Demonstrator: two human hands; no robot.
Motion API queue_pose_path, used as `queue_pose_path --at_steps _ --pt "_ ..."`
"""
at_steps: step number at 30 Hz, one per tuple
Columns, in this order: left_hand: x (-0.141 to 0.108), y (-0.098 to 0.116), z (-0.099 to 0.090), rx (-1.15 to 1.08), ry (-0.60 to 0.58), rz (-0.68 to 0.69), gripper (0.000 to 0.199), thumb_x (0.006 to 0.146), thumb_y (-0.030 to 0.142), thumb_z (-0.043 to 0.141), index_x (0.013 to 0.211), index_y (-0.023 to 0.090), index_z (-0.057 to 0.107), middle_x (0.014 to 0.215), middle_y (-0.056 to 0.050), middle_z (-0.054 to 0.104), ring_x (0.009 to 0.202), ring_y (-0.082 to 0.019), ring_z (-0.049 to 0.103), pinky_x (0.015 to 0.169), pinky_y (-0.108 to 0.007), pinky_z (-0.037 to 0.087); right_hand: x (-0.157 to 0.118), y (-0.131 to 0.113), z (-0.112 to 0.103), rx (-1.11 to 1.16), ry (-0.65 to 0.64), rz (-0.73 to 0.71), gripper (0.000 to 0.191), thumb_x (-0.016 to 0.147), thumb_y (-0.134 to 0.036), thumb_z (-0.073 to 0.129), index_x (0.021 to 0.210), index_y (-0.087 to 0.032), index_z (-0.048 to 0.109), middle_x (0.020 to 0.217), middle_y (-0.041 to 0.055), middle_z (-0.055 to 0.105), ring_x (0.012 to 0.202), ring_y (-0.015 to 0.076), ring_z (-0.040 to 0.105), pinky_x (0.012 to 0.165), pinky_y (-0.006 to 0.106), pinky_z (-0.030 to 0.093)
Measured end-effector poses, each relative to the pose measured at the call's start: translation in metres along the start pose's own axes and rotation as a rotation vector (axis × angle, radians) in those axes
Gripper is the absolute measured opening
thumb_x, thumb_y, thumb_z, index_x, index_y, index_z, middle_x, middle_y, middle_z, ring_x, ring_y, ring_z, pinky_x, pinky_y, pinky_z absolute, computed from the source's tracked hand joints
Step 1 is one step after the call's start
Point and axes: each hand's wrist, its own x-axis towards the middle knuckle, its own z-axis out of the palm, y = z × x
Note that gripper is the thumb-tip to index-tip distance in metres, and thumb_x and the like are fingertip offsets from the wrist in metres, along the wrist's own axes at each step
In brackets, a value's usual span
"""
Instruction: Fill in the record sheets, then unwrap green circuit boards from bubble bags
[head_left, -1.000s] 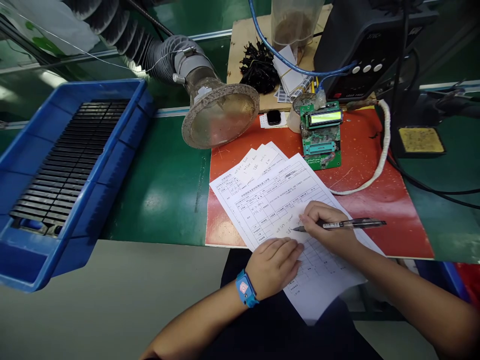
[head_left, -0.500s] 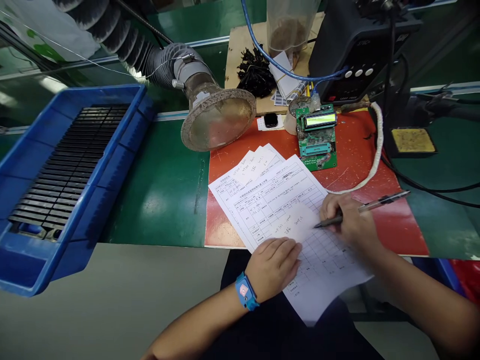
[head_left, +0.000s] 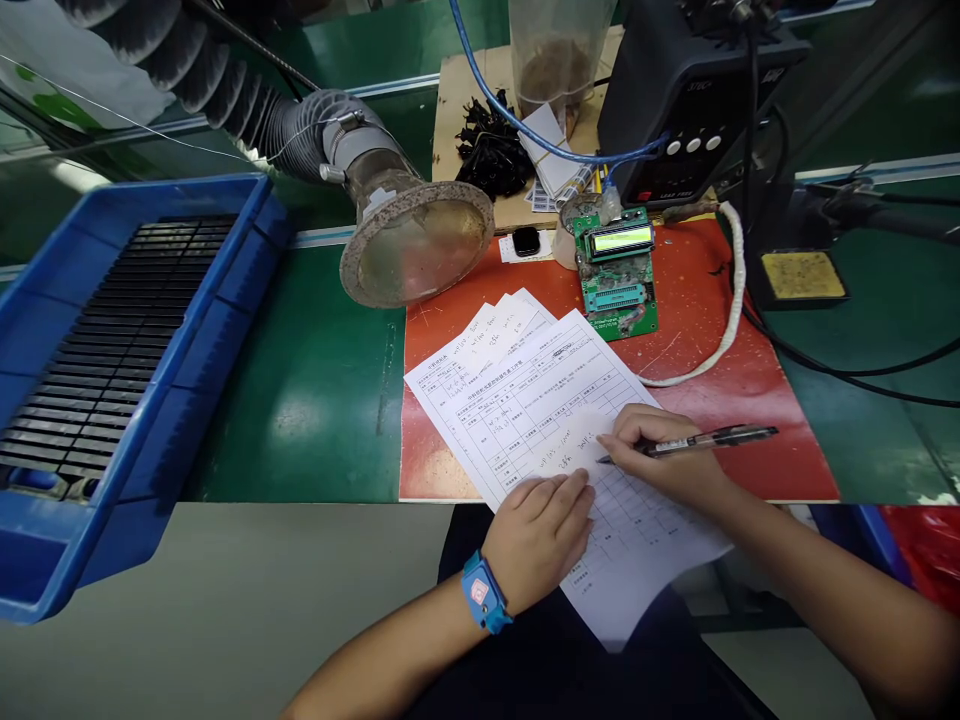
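Observation:
My right hand grips a black and clear ballpoint pen, with the tip touching the printed table form. My left hand lies on the lower left of that form, pressing on the sheet without gripping it. A blue wrist strap circles my left wrist. Several handwritten paper slips stick out from under the form's far edge. The form lies on a red-orange mat and overhangs the bench's front edge.
A blue plastic tray of black ridged parts stands left. Ahead are a fume extractor hood, a green circuit board with a lit display, a black control unit, and a white-sleeved cable.
My right hand has moved left across the form, after sitting further right half a second ago. The pen now lies flatter. The whole scene has shifted slightly left in view.

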Motion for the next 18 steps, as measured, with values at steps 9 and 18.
queue_pose_path --at_steps 9,18 --pt "-0.0007 -0.0003 0.0011 -0.030 0.023 -0.021 0.033 0.083 0.026 0.051 0.115 0.015 0.054 0.122 -0.002 0.056 0.101 -0.014 0.053 0.088 -0.027 0.045 -0.0002 -0.0028 -0.0023 -0.010 0.045 -0.002 0.029 0.076 -0.015 0.057 0.054 -0.017 0.038 0.054 -0.0022 0.043 0.050 0.0074 0.040 0.048 0.023 0.035" --pt "-0.0016 -0.0010 0.0023 -0.032 0.027 -0.021 0.033 0.083 0.027 0.051 0.114 0.015 0.055 0.122 -0.001 0.056 0.101 -0.013 0.053 0.087 -0.027 0.046 0.0009 -0.0033 -0.0007 -0.035 0.086 0.008 0.031 0.077 -0.014 0.056 0.054 -0.017 0.034 0.053 -0.0028 0.039 0.050 0.0076 0.036 0.048 0.024 0.032"
